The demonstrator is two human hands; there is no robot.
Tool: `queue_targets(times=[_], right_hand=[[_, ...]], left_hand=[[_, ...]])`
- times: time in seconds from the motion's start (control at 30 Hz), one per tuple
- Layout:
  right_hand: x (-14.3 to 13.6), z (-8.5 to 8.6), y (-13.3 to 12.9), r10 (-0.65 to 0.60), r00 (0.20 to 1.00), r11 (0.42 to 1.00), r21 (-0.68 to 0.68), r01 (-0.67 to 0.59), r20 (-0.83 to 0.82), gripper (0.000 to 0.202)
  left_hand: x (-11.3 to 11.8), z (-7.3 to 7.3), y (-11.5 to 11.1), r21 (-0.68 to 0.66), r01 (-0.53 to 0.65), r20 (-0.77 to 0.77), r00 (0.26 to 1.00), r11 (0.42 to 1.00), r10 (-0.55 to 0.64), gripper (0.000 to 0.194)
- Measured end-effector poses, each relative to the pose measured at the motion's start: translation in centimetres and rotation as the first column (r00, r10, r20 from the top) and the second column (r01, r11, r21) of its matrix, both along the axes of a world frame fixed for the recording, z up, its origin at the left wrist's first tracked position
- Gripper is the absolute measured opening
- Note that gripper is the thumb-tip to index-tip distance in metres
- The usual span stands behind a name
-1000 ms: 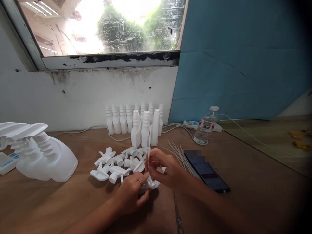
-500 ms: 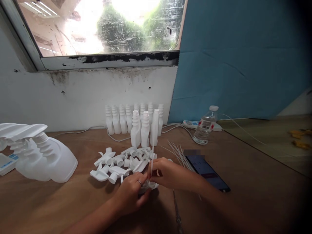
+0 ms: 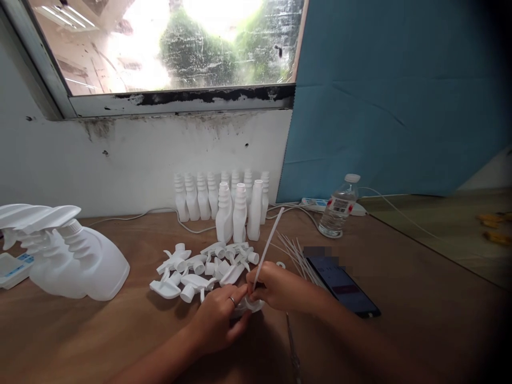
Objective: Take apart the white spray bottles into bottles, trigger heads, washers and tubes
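My left hand (image 3: 221,314), with a ring on one finger, is closed round a white spray trigger head (image 3: 254,306) low over the table; the fingers hide most of it. In my right hand (image 3: 267,285) a thin white plastic tube (image 3: 270,238) is pinched near its lower end, which meets the trigger head. The tube leans up and to the right. Whether its end sits inside the head I cannot tell. Just beyond both hands lies a pile of white spray trigger heads (image 3: 196,280). More thin tubes (image 3: 294,256) lie loose to the right.
White bottles without tops (image 3: 239,216) stand in rows by the wall. Large spray bottles with heads (image 3: 100,261) stand at left. A phone (image 3: 344,288) lies right of the tubes, a water bottle (image 3: 338,210) behind it. A cable (image 3: 188,228) runs along the wall.
The tube in my right hand has tilted from nearly upright to leaning right. Both hands stay close together at the trigger head.
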State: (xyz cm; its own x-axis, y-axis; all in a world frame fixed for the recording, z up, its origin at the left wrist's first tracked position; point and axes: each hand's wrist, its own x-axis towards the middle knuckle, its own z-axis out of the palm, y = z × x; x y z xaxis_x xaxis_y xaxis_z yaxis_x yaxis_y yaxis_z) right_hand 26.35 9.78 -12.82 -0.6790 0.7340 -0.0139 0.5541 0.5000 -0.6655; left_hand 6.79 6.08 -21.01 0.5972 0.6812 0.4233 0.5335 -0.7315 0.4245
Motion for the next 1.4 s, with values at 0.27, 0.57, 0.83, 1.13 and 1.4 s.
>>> queue_targets(times=[0.27, 0.57, 0.83, 1.13, 1.4], right_hand=[[0.3, 0.6, 0.4, 0.049, 0.999, 0.998, -0.052, -0.048, 0.006, 0.013], [3.4, 2.7, 2.5, -0.087, 0.984, 0.937, -0.347, 0.029, -0.153, 0.035], [2.9, 4.9, 2.6, -0.229, 0.9, 0.829, -0.558, -0.019, -0.37, 0.054], [0.5, 11.1, 3.2, -0.256, 0.578, 0.963, -0.253, 0.088, -0.775, 0.045], [2.2, 12.3, 1.9, -0.277, 0.416, 0.916, -0.107, 0.386, -0.866, 0.043]], left_hand=[[0.2, 0.2, -0.2, -0.032, -0.014, 0.035, 0.999, 0.999, 0.015, 0.045], [0.6, 2.2, 0.9, 0.345, 0.042, -0.009, 0.999, 0.938, -0.042, 0.034], [0.3, 8.6, 5.2, 0.662, 0.021, -0.004, 1.0, 0.749, -0.025, 0.016], [0.7, 13.7, 11.1, 0.621, -0.402, 0.474, 0.876, 0.673, 0.085, 0.057], [-0.3, 7.5, 17.7, -0.206, -0.554, 0.337, 0.734, 0.807, 0.59, 0.075]])
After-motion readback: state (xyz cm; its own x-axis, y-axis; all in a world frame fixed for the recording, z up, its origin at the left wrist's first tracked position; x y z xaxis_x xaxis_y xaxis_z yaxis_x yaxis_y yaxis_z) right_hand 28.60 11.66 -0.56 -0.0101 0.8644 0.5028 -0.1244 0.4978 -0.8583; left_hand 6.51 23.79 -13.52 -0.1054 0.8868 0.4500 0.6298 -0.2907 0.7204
